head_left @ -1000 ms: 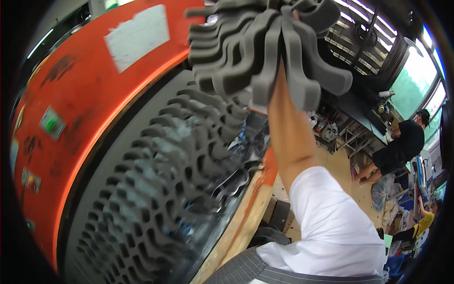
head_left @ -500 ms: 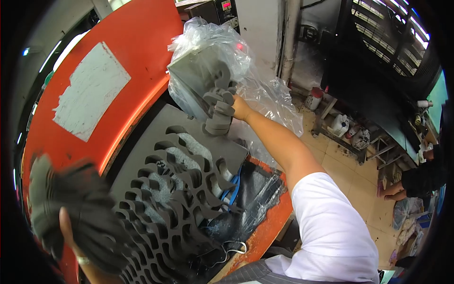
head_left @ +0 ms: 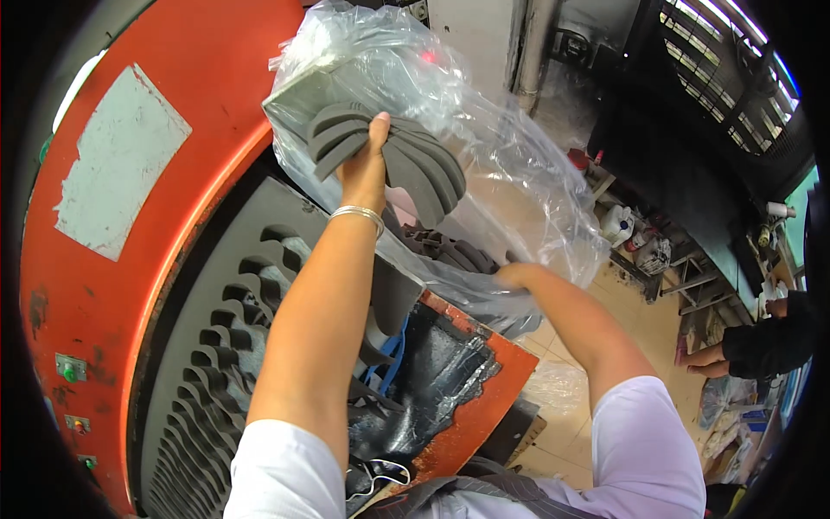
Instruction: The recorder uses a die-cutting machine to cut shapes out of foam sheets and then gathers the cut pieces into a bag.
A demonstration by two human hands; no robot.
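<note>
My left hand (head_left: 370, 164) is closed around a fanned stack of grey curved foam pieces (head_left: 424, 173), its thumb on top. The stack is at the mouth of a large clear plastic bag (head_left: 527, 199), against a flat grey sheet. My right hand (head_left: 517, 277) is at the bag's near right edge, gripping the plastic; its fingertips are partly hidden. Beside them, darker grey foam pieces (head_left: 458, 251) lie inside the bag. Below my left forearm is a cut grey foam sheet (head_left: 207, 346) with rows of wavy strips and gaps.
An orange machine panel (head_left: 199, 52) with buttons curves along the left. The orange table edge (head_left: 484, 381) has black plastic and a blue strap (head_left: 389, 355) by it. Containers (head_left: 618, 225) stand low at right beneath a dark bench. Another person's arm (head_left: 709, 359) shows at far right.
My left hand has carried its foam stack from the lower left up to the bag. My right hand has let go of its foam pieces and moved right and down to the bag's edge.
</note>
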